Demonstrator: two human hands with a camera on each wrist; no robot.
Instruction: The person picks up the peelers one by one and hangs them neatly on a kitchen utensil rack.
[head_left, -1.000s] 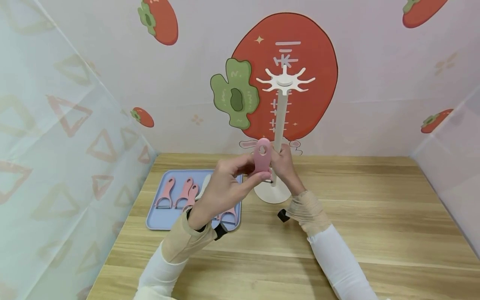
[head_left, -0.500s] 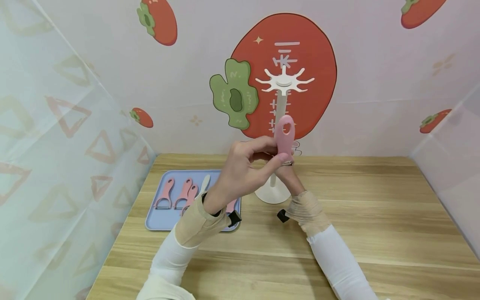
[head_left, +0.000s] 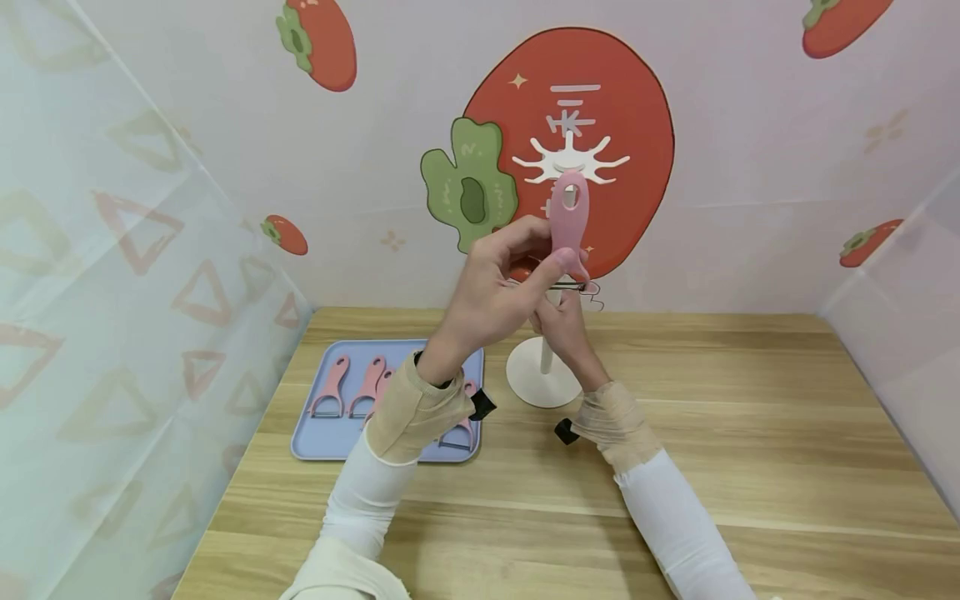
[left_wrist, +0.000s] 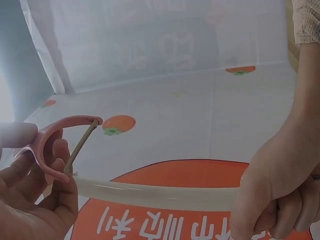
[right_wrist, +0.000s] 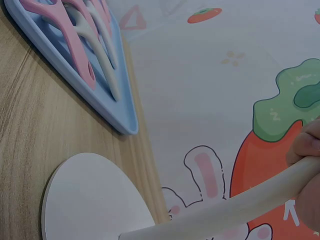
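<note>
In the head view my left hand [head_left: 491, 287] pinches a pink peeler [head_left: 570, 218] between thumb and fingers. Its handle points up, and the hanging hole lies just below the hook arms of a white rack stand [head_left: 543, 379]. The left wrist view shows the peeler's forked head [left_wrist: 67, 121] and metal blade tilted away from the palm. My right hand [head_left: 567, 332] grips the stand's pole [right_wrist: 225, 215] partway up; curled fingers round it show in the left wrist view. From the head view, the peeler and left hand hide the upper pole.
A blue tray [head_left: 315, 442] at left holds several pink and white peelers, partly hidden by my left forearm. The stand's round base [right_wrist: 95, 200] rests on the wooden table [head_left: 750, 467]. A patterned cloth wall [head_left: 750, 250] rises behind.
My left hand has moved right and then up with the peeler, from beside the pole to just under the hook arms. The right hand keeps its grip on the pole.
</note>
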